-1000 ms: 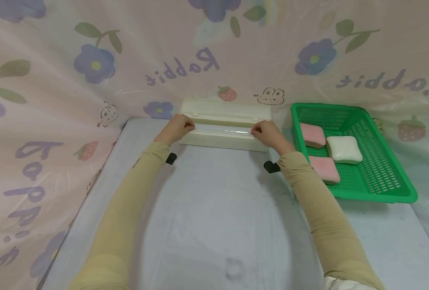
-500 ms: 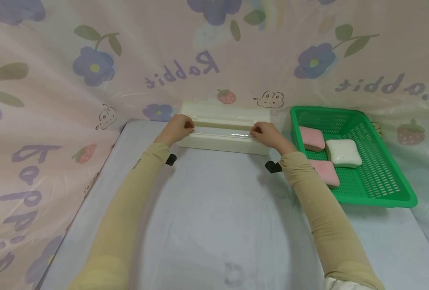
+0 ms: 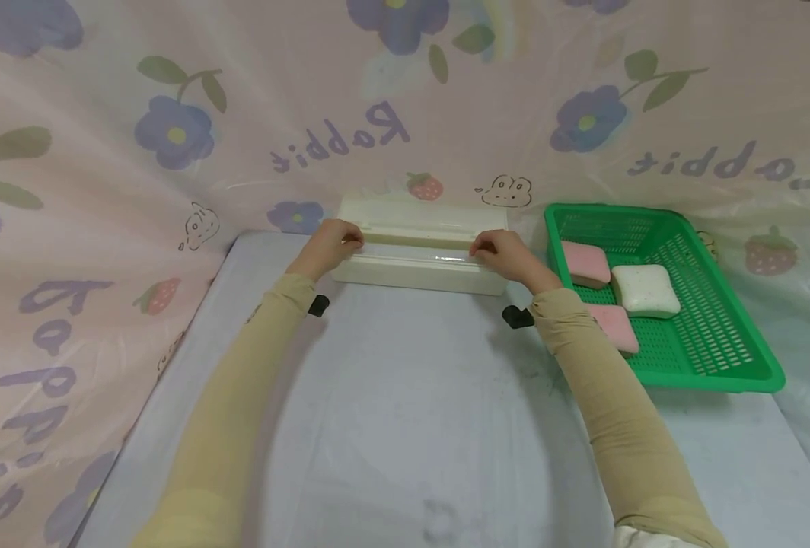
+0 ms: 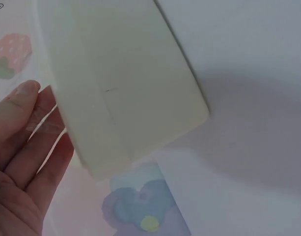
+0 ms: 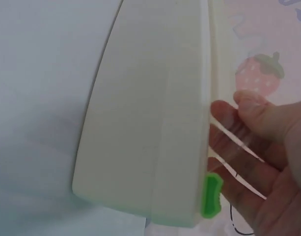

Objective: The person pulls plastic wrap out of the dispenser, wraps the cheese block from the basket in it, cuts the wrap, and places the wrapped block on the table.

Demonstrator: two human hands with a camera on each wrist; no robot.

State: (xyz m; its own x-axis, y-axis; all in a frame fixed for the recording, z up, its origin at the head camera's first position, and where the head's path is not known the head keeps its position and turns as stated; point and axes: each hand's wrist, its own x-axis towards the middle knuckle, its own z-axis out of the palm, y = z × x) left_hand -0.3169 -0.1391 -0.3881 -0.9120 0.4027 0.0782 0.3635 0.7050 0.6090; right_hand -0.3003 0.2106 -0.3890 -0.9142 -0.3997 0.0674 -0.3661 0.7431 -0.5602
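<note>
A long white cling film dispenser (image 3: 419, 275) lies at the table's far edge, its lid (image 3: 419, 215) raised against the backdrop. Between both hands, clear cling film (image 3: 408, 253) stretches along the dispenser's opening. The left hand (image 3: 330, 247) pinches the film at the left end; in the left wrist view, wrinkled film (image 4: 44, 127) shows by its fingers. At the other end the right hand (image 3: 509, 256) pinches the film between thumb and index finger. A green slider (image 5: 212, 195) sits on the dispenser's edge near the right fingers. The film roll inside is hidden.
To the right stands a green basket (image 3: 727, 380) with two pink sponge-like blocks (image 3: 586, 262) and a white speckled one (image 3: 646, 291). Black wrist mounts (image 3: 517, 317) hang under the forearms. A patterned sheet (image 3: 240, 152) rises behind and left of the white table (image 3: 405, 411).
Both hands have shifted slightly back relative to the dispenser, and the film strip between them looks a little wider. The head view has tilted slightly. The basket stays put.
</note>
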